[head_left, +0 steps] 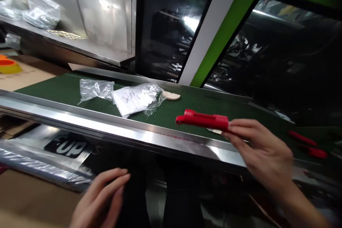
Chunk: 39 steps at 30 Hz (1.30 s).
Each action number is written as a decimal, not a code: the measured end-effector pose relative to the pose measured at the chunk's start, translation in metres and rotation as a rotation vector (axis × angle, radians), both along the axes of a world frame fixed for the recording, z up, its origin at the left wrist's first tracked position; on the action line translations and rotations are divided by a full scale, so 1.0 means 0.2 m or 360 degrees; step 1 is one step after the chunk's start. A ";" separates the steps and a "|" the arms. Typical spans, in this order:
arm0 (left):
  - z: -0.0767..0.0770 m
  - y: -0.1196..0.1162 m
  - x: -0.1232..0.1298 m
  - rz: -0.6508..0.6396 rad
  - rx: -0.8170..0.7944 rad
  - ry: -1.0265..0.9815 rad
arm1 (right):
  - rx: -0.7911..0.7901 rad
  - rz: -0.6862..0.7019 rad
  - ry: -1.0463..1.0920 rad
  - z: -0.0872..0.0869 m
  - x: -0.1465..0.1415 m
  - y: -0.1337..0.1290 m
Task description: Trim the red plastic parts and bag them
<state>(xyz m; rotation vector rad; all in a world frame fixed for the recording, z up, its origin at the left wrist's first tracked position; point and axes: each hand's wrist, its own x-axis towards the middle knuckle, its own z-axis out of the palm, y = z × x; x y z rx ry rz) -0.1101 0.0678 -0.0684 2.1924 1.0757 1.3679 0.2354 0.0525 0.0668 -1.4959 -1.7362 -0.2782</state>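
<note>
Red part (204, 119) is pinched by right hand (264, 153); left hand (97, 199) gapes loosely; clear bag (42, 10) holds perhaps hardware (42, 20).

Smooth, plastic-looking red part (204, 120); matt, ribbed belt (162, 117); shiny metal rail (133, 132); glossy, crinkled plastic bag (96, 89).

- The conveyor belt (187, 104) runs crosswise before the person, behind its metal rail (128, 130).
- On it, left to right: a plastic bag (96, 89), a packet (133, 101), a flat piece (172, 96).
- The right hand (263, 155) holds a moulded part (203, 119) above the belt, right of these.
- The left hand (100, 199) is on the rail's near side.
- Behind the belt's left end, a metal shelf (104, 50) bears a filled bag (41, 16).
</note>
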 end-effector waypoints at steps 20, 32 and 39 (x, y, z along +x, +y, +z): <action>0.27 -0.33 0.35 -0.0098 -0.0849 -0.0476 | -0.0299 0.0359 0.0346 -0.33 -0.21 -0.52; 0.28 -0.33 0.31 -0.0111 -0.1220 -0.0536 | -0.1184 0.0063 0.1850 -0.48 -0.26 -0.53; 0.28 -0.29 0.30 0.0090 -0.1585 -0.0780 | -0.1474 0.0341 0.2198 -0.43 -0.32 -0.47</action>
